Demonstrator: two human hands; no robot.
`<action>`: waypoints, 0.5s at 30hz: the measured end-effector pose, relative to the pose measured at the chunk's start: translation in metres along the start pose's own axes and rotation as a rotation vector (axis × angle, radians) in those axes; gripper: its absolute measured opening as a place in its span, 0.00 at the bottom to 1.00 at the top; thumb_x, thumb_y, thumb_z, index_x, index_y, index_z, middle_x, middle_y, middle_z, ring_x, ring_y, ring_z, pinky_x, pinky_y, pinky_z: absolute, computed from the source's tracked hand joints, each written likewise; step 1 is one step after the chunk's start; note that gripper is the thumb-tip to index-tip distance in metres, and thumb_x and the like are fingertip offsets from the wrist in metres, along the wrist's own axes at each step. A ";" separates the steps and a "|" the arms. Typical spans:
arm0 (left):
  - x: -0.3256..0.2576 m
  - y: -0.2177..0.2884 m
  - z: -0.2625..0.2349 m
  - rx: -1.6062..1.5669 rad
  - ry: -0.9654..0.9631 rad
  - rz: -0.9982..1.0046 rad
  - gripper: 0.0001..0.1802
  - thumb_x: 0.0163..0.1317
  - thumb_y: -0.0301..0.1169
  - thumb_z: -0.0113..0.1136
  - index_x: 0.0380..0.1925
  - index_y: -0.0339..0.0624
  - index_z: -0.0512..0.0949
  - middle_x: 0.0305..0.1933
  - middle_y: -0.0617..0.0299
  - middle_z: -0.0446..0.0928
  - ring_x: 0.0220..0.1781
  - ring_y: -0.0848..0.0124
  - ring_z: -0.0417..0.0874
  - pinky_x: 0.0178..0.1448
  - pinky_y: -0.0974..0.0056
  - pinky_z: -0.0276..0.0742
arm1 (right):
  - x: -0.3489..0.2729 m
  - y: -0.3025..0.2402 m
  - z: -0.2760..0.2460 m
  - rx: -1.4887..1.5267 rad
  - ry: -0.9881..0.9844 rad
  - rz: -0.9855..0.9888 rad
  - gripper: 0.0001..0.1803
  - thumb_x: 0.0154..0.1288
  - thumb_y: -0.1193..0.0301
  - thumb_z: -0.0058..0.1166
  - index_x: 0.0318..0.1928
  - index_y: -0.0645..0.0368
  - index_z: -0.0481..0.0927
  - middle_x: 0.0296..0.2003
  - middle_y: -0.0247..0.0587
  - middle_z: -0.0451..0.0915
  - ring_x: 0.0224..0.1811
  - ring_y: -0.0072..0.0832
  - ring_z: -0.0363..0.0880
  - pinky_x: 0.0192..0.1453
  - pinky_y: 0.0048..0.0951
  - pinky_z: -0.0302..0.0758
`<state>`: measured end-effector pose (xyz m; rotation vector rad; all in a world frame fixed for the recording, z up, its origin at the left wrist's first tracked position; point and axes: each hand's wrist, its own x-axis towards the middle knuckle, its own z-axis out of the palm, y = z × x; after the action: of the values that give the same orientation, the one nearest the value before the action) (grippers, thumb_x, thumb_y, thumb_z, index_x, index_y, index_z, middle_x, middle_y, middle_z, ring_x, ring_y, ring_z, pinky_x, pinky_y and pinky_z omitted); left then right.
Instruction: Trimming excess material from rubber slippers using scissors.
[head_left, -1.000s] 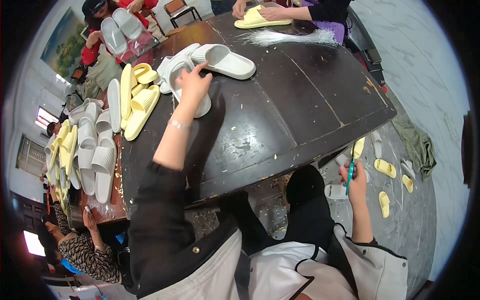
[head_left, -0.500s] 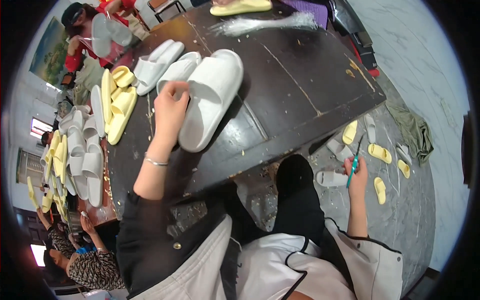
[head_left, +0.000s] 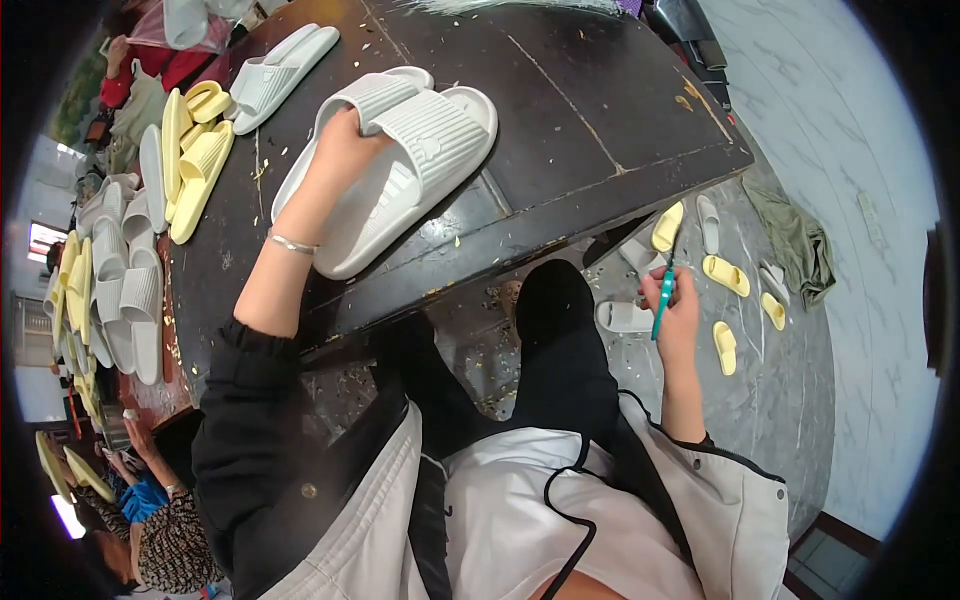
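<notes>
The person's left hand (head_left: 345, 155) is resting under the straps of two pale grey slippers (head_left: 425, 150); the straps are hiding the fingertips, so I can't tell whether they're pinching or spread. Toward four o'clock, the right hand (head_left: 680, 308) is curling its fingers round a teal-handled tool (head_left: 664, 293), dark tip pointing near twelve. At ten o'clock a clear bag (head_left: 218, 38) is holding grey footwear. The slippers are lying over the dark table (head_left: 540, 150), heels near its front edge (whether they're touching the top, I can't say), and the tabletop is stretching away toward two o'clock. Yellow slippers (head_left: 205, 165) are crowding nine o'clock. Both pale slippers are pointing their toes toward one, long axes running seven to one, the right one overlapping the other.
</notes>
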<state>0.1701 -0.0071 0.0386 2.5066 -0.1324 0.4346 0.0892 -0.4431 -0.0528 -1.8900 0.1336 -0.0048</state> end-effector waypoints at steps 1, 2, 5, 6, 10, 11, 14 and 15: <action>-0.002 0.005 0.001 -0.004 0.064 -0.009 0.20 0.52 0.29 0.67 0.43 0.25 0.78 0.47 0.39 0.77 0.51 0.44 0.78 0.58 0.52 0.73 | -0.004 -0.010 0.002 -0.003 0.002 -0.004 0.14 0.64 0.68 0.63 0.41 0.61 0.73 0.31 0.37 0.78 0.31 0.21 0.77 0.34 0.23 0.73; -0.007 0.010 -0.002 0.001 0.132 -0.021 0.18 0.51 0.28 0.66 0.40 0.25 0.79 0.46 0.38 0.77 0.51 0.44 0.78 0.58 0.52 0.73 | -0.009 -0.028 0.007 -0.171 -0.015 -0.115 0.17 0.61 0.66 0.66 0.41 0.61 0.72 0.31 0.38 0.78 0.30 0.23 0.76 0.34 0.25 0.73; -0.021 0.063 -0.005 0.144 0.192 -0.061 0.15 0.51 0.26 0.64 0.38 0.25 0.80 0.46 0.36 0.77 0.49 0.42 0.77 0.56 0.51 0.74 | -0.019 -0.067 0.011 -0.373 0.009 -0.290 0.24 0.55 0.64 0.71 0.42 0.62 0.71 0.30 0.39 0.77 0.29 0.26 0.75 0.34 0.28 0.72; -0.027 0.090 -0.008 0.299 0.196 -0.103 0.16 0.51 0.25 0.63 0.39 0.24 0.80 0.46 0.35 0.76 0.48 0.41 0.77 0.55 0.51 0.74 | -0.021 -0.078 0.009 -0.401 0.024 -0.362 0.27 0.51 0.62 0.73 0.43 0.61 0.71 0.29 0.40 0.76 0.28 0.28 0.74 0.34 0.29 0.71; -0.061 0.135 -0.019 0.320 0.160 -0.204 0.17 0.52 0.24 0.62 0.42 0.23 0.79 0.47 0.37 0.76 0.47 0.41 0.76 0.54 0.50 0.73 | -0.017 -0.136 0.023 -0.444 0.018 -0.672 0.31 0.48 0.61 0.76 0.46 0.59 0.70 0.30 0.40 0.74 0.28 0.30 0.74 0.33 0.29 0.72; -0.072 0.136 -0.017 0.292 0.250 -0.123 0.18 0.52 0.23 0.62 0.44 0.24 0.79 0.48 0.38 0.76 0.49 0.41 0.76 0.56 0.50 0.73 | -0.019 -0.147 0.027 -0.448 0.022 -0.677 0.31 0.48 0.61 0.76 0.46 0.59 0.70 0.30 0.40 0.74 0.28 0.30 0.74 0.33 0.29 0.72; -0.089 0.136 -0.005 0.220 0.435 0.072 0.19 0.53 0.22 0.61 0.47 0.25 0.78 0.50 0.39 0.77 0.51 0.42 0.76 0.58 0.50 0.72 | -0.020 -0.172 0.031 -0.382 0.003 -0.856 0.30 0.47 0.63 0.76 0.45 0.61 0.70 0.31 0.37 0.73 0.29 0.27 0.72 0.34 0.28 0.71; -0.097 0.137 -0.006 0.224 0.519 0.124 0.20 0.54 0.23 0.62 0.48 0.26 0.78 0.51 0.40 0.77 0.53 0.43 0.76 0.60 0.50 0.71 | -0.021 -0.180 0.030 -0.375 0.007 -0.865 0.30 0.47 0.63 0.76 0.45 0.61 0.70 0.31 0.37 0.73 0.29 0.27 0.72 0.34 0.28 0.71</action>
<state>0.0513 -0.1172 0.0840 2.5134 -0.0343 1.1888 0.0869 -0.3567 0.1087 -2.1799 -0.7271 -0.6088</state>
